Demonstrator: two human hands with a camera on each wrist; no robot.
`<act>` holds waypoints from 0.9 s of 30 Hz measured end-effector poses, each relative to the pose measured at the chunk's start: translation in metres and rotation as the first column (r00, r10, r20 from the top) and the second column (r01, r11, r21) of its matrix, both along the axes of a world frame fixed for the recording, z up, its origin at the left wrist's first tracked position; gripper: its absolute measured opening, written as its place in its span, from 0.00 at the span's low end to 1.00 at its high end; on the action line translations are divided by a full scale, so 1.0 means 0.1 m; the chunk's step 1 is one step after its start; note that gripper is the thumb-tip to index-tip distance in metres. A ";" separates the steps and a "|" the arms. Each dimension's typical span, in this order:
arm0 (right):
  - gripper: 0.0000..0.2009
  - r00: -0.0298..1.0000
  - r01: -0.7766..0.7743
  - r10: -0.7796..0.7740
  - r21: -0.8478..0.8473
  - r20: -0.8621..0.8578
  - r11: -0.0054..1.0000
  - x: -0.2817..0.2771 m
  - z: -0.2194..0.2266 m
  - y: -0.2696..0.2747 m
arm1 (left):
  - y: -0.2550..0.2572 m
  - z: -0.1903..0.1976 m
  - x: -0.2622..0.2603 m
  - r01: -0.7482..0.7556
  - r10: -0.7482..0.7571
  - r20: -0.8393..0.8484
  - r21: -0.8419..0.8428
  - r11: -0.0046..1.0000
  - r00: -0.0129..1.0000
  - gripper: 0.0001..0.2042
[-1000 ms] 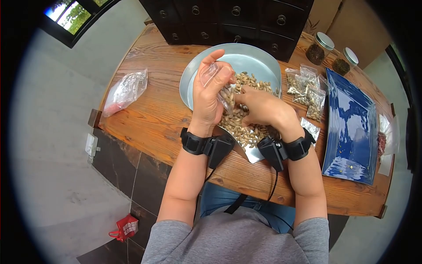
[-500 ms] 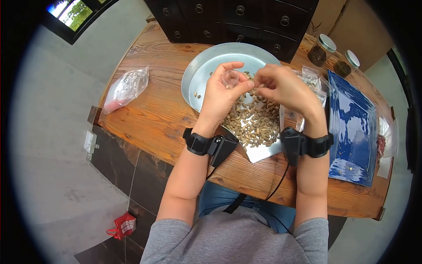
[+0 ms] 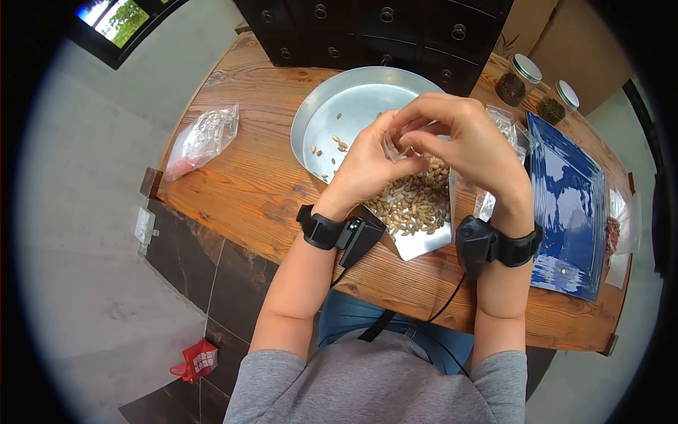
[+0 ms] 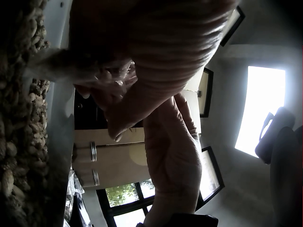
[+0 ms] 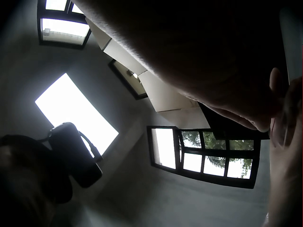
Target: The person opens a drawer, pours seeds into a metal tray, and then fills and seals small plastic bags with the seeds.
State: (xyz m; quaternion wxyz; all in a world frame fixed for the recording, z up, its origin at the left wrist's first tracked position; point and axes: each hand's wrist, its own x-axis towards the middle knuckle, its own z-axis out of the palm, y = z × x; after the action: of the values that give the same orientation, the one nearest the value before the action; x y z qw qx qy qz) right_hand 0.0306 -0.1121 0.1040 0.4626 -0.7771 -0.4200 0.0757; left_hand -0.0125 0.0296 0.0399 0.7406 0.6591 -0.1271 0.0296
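A small clear plastic bag point(image 3: 390, 147) is held above a round metal pan point(image 3: 318, 106). My left hand point(image 3: 364, 166) grips the bag, its thumb pointing right. Meeting it from the right, my right hand point(image 3: 487, 145) has its curled fingers and thumb at the bag's top edge. Much of the bag is hidden by the hands; in the left wrist view its clear film point(image 4: 123, 75) shows between the fingers. Below the hands lie many brown, striped oval seeds point(image 3: 413, 205), heaped toward the pan's tapered lip.
Right of the pan are filled clear bags point(image 3: 503, 124) and a blue rectangular tray point(image 3: 565, 191). Two lidded jars point(image 3: 512, 85) stand behind them. A dark drawer cabinet point(image 3: 360, 32) backs the table. A plastic bag with something pink point(image 3: 205, 141) lies left.
My right hand has risen from the seeds to the bag, and the two hands have come together around its top. The left hand has turned, its thumb swinging right.
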 end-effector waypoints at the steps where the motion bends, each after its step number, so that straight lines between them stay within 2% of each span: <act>1: 0.07 0.999 0.031 -0.030 0.068 -0.022 0.997 0.00 0.01 -0.01 | -0.01 0.02 -0.01 -0.010 0.010 -0.015 -0.019 1.000 1.000 0.23; 3: 0.07 0.997 0.063 -0.057 0.133 -0.047 0.989 0.03 0.01 -0.05 | 0.03 0.02 -0.01 -0.047 0.048 0.031 -0.011 0.999 0.998 0.22; 5: 0.09 0.994 0.108 -0.108 -0.025 0.021 0.994 0.08 0.00 -0.11 | 0.07 0.04 0.00 -0.084 0.084 0.084 -0.005 0.996 0.993 0.22; 6: 0.12 0.995 0.097 -0.090 -0.213 0.041 0.972 0.09 -0.04 -0.14 | 0.08 0.06 -0.01 -0.168 0.181 0.115 -0.116 0.979 0.977 0.21; 7: 0.18 0.998 0.058 -0.049 -0.362 0.032 0.930 0.07 -0.08 -0.15 | 0.09 0.07 0.00 -0.243 0.277 0.136 -0.228 0.943 0.951 0.20; 9: 0.23 0.999 0.042 -0.039 -0.557 0.018 0.830 0.01 -0.17 -0.08 | 0.12 0.08 0.00 -0.264 0.307 0.176 -0.229 0.937 0.935 0.19; 11: 0.25 0.996 0.067 -0.012 -0.617 0.093 0.784 -0.05 -0.27 0.01 | 0.12 0.08 0.00 -0.297 0.345 0.157 -0.266 0.917 0.925 0.20; 13: 0.23 0.999 0.024 0.015 -0.699 0.049 0.715 -0.11 -0.28 0.12 | 0.11 0.08 -0.01 -0.302 0.348 0.156 -0.258 0.918 0.925 0.20; 16: 0.20 0.998 0.004 0.043 -0.717 0.047 0.697 -0.11 -0.47 0.23 | 0.12 0.08 0.00 -0.321 0.360 0.149 -0.231 0.918 0.921 0.19; 18: 0.15 0.995 -0.006 0.068 -0.650 0.070 0.760 -0.06 -0.57 0.25 | 0.11 0.08 0.01 -0.337 0.380 0.146 -0.253 0.907 0.913 0.19; 22: 0.09 0.997 -0.017 0.058 -0.603 0.049 0.798 -0.01 -0.51 0.23 | 0.11 0.04 0.03 -0.346 0.382 0.142 -0.229 0.910 0.913 0.19; 24: 0.06 0.994 0.058 -0.008 -0.470 0.107 0.881 0.06 -0.53 0.18 | 0.11 0.01 0.04 -0.338 0.368 0.131 -0.206 0.918 0.921 0.19; 25: 0.06 0.994 0.056 -0.007 -0.472 0.106 0.880 0.08 -0.48 0.16 | 0.11 0.01 0.04 -0.339 0.369 0.129 -0.207 0.918 0.920 0.19; 27: 0.06 0.995 0.090 -0.062 -0.443 0.078 0.892 0.12 -0.34 0.10 | 0.12 0.00 0.03 -0.301 0.308 0.079 -0.085 0.950 0.948 0.20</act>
State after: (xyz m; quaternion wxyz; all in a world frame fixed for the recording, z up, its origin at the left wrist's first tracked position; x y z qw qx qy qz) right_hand 0.0431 -0.1018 0.0697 0.2617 -0.8801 -0.3750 0.1277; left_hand -0.0090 0.0416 0.0396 0.7439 0.6416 -0.0565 0.1782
